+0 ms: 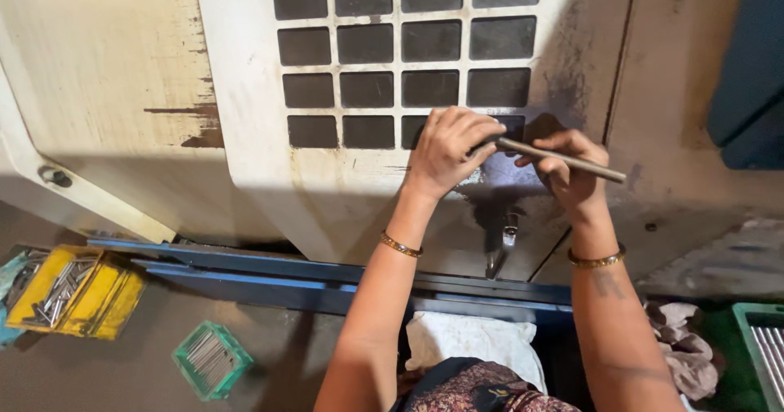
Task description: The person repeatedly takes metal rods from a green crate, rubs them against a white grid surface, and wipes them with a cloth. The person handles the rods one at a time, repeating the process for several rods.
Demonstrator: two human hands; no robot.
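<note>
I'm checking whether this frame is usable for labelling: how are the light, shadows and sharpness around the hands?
Head view: strong light falls across the machine door, with a hard shadow edge below it; the left hand and right hand on the metal rod are sharp and cast dark shadows on the panel. The floor, yellow tray and green basket sit in dim shade; the straight edges bow slightly.

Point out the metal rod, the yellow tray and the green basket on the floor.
metal rod [572, 161], head view, on the bare shaft just past the right hand [563, 167].
yellow tray [110, 302], head view, on its yellow right wall.
green basket [231, 363], head view, on its right rim.
</note>
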